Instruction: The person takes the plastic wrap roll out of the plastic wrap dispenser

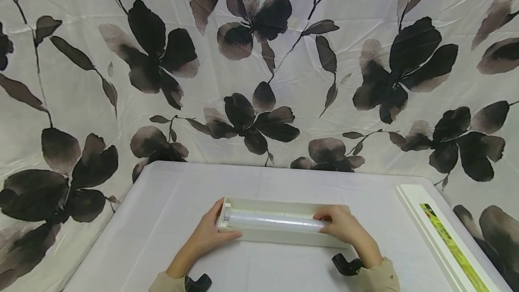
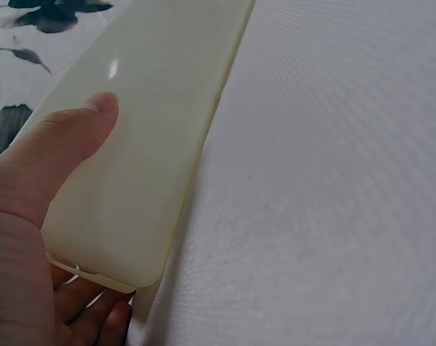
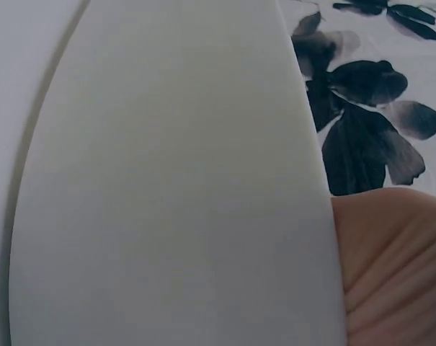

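A long off-white plastic box (image 1: 279, 238) lies across the table, open side up, with a shiny roll of clear plastic wrap (image 1: 275, 222) inside. My left hand (image 1: 211, 229) grips the box's left end; in the left wrist view its thumb (image 2: 81, 130) presses flat on the long side wall and the fingers curl round the end. At the other end, my right hand (image 1: 340, 224) reaches over the rim and pinches the roll between thumb and fingers. The right wrist view shows mostly the box's outer wall (image 3: 174, 180), which hides the right fingers.
To the right, a long white lid (image 1: 425, 229) with a yellow-green label lies along the table's edge. The table (image 1: 162, 206) has a white cover. A flower-patterned cloth (image 1: 308, 84) hangs behind it. A black fitting (image 1: 346, 265) shows at the right wrist, another (image 1: 198, 283) at the left.
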A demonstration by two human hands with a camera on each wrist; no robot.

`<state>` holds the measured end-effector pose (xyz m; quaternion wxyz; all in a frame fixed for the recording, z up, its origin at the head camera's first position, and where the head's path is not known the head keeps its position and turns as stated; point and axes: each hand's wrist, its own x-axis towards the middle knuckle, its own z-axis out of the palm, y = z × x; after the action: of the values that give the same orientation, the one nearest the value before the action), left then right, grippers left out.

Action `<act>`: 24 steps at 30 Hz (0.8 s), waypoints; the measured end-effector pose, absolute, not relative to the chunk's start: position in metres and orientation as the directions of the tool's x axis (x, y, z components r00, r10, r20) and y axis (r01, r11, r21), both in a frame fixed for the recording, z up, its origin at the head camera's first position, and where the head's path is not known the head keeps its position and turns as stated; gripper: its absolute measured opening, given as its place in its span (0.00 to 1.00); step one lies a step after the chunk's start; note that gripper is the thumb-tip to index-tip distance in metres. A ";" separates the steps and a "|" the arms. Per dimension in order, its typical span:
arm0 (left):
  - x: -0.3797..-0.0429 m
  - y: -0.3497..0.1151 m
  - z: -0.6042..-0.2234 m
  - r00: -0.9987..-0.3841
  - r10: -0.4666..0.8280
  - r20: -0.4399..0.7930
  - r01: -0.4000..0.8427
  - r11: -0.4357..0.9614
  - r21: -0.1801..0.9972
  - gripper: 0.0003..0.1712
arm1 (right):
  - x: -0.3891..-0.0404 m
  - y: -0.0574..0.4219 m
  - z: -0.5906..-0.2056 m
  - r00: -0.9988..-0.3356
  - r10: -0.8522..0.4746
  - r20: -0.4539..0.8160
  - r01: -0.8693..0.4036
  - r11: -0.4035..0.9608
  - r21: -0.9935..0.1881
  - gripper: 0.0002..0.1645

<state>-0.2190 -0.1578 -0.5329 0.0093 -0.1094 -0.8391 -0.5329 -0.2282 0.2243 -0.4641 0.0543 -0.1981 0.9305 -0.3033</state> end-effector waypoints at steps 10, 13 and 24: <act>-0.218 -0.158 -0.530 -0.977 0.174 0.122 0.185 0.411 0.893 0.61 | -0.235 0.229 -0.472 -0.893 -0.449 0.003 -0.316 0.624 -0.714 0.19; -0.218 -0.156 -0.530 -0.979 0.167 0.121 0.181 0.418 0.890 0.60 | -0.234 0.228 -0.472 -0.895 -0.446 -0.003 -0.309 0.624 -0.718 0.20; -0.219 -0.157 -0.532 -0.978 0.168 0.124 0.185 0.420 0.888 0.61 | -0.234 0.229 -0.470 -0.841 -0.538 0.060 -0.426 0.590 -0.686 0.21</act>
<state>-0.2195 -0.1567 -0.5324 0.0081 -0.1047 -0.8426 -0.5282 -0.2342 0.2293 -0.4700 0.0769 -0.2712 0.8882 -0.3628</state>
